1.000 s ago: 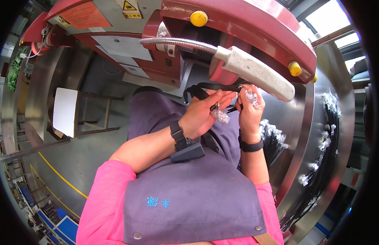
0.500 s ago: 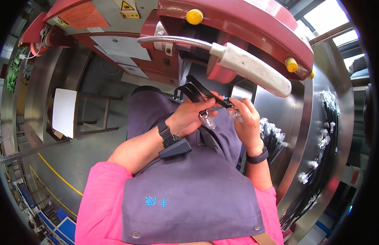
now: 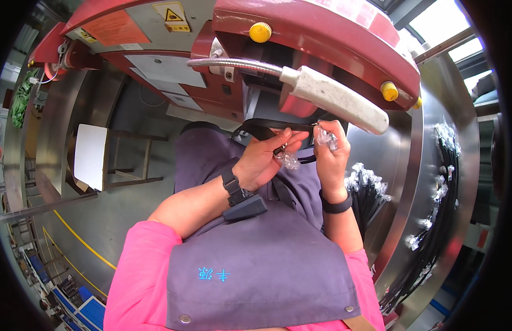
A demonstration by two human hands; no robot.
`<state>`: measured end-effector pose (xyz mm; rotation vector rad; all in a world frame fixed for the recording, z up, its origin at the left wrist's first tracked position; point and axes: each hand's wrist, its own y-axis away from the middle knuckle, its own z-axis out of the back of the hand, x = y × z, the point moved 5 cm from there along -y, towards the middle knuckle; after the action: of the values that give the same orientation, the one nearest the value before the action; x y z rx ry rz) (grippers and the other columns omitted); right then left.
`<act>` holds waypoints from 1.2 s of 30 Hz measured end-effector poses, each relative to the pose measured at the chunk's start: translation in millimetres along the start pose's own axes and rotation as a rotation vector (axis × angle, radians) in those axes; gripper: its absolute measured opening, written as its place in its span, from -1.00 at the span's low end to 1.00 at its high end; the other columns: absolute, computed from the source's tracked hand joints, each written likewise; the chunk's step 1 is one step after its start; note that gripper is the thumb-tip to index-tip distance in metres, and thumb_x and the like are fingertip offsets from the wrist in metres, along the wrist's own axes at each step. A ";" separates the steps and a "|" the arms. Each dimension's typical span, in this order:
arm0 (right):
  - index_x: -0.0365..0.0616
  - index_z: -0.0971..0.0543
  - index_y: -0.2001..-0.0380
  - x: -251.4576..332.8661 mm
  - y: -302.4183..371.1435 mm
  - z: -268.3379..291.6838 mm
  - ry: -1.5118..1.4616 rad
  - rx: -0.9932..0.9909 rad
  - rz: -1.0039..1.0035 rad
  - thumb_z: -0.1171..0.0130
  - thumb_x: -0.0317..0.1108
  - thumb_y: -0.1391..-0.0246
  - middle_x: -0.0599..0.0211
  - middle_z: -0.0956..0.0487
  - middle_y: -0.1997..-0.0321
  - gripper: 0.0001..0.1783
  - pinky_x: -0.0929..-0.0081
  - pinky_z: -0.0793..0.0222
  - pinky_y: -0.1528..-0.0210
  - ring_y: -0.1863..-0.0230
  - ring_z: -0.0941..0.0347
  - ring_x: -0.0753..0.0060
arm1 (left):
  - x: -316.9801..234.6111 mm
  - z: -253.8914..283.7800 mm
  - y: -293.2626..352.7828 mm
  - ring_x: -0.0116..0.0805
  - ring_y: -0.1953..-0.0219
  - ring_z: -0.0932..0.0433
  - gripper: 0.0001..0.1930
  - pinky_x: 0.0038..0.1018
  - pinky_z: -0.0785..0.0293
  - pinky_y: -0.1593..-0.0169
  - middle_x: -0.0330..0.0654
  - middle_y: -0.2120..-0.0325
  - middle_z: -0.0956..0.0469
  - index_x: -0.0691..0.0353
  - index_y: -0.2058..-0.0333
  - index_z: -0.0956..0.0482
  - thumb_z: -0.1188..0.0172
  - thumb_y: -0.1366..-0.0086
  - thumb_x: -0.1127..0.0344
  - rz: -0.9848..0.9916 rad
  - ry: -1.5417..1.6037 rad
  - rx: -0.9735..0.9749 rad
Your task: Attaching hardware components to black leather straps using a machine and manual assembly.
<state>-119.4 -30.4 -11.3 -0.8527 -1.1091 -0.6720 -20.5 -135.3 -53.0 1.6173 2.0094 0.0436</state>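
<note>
My left hand (image 3: pixel 262 159) pinches a narrow black strap (image 3: pixel 283 123) between thumb and fingers. A crumpled clear plastic wrap (image 3: pixel 289 160) hangs at its fingertips, by a small dark fitting. My right hand (image 3: pixel 332 160) is closed on the strap's other stretch, with a second clear plastic wrap (image 3: pixel 325 139) around a shiny metal piece at its fingers. Between the hands the strap runs nearly level, and part of it loops behind the left hand. Both hands are above my lap, in front of the red machine (image 3: pixel 322 33).
A white-grey handle-like bar (image 3: pixel 341 99) on a metal hose juts out just above my hands. To the right, bundles of black straps with plastic-wrapped ends (image 3: pixel 368 182) lie on a steel surface (image 3: pixel 399 160). A white-topped stool (image 3: pixel 91 157) stands left.
The strap has been drawn from a slanting, folded position into a nearly level line. My right hand has risen slightly, and the wrap now sits higher at its fingers.
</note>
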 end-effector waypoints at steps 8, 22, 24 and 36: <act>-0.15 -0.49 0.33 -13.1 -8.4 -5.7 -0.214 0.030 -0.214 -0.08 -0.46 -0.18 0.65 -0.29 0.61 -0.98 0.77 0.04 0.67 0.66 -0.10 0.85 | -0.5 -0.9 -2.4 -0.23 0.02 -0.55 -0.86 -0.48 -0.53 0.01 -0.08 0.17 -0.54 0.35 0.21 -0.50 -0.12 -0.31 0.42 -0.022 0.054 -0.035; -0.12 -0.52 0.32 -25.6 -15.7 -7.2 -0.243 0.038 -0.343 -0.11 -0.40 -0.18 0.72 -0.25 0.66 -0.96 0.76 0.14 0.68 0.68 -0.01 0.88 | 0.6 3.4 -4.8 -0.25 0.01 -0.54 -0.80 -0.49 -0.49 -0.04 -0.02 0.13 -0.54 0.39 0.13 -0.47 -0.07 -0.34 0.40 -0.033 0.072 -0.053; -0.11 -0.52 0.32 -27.5 -16.2 -7.1 -0.241 0.032 -0.352 -0.12 -0.39 -0.18 0.72 -0.25 0.66 -0.95 0.76 0.14 0.68 0.68 -0.01 0.88 | 0.1 3.1 -5.2 -0.25 0.01 -0.54 -0.80 -0.48 -0.49 -0.05 -0.02 0.13 -0.54 0.39 0.14 -0.47 -0.08 -0.33 0.40 -0.035 0.072 -0.049; -0.14 -0.51 0.30 -24.4 -9.1 -1.9 -0.288 -0.031 -0.213 -0.11 -0.44 -0.17 0.66 -0.28 0.64 -0.95 0.77 0.06 0.67 0.68 -0.05 0.85 | 1.4 -3.8 -6.0 -0.22 -0.01 -0.53 -0.84 -0.45 -0.49 -0.07 -0.06 0.15 -0.53 0.38 0.18 -0.48 -0.11 -0.31 0.43 -0.035 0.062 -0.027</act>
<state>-133.5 -35.6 -32.5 -0.8837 -1.4664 -0.7591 -27.6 -134.5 -52.4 1.5810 2.0746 0.1090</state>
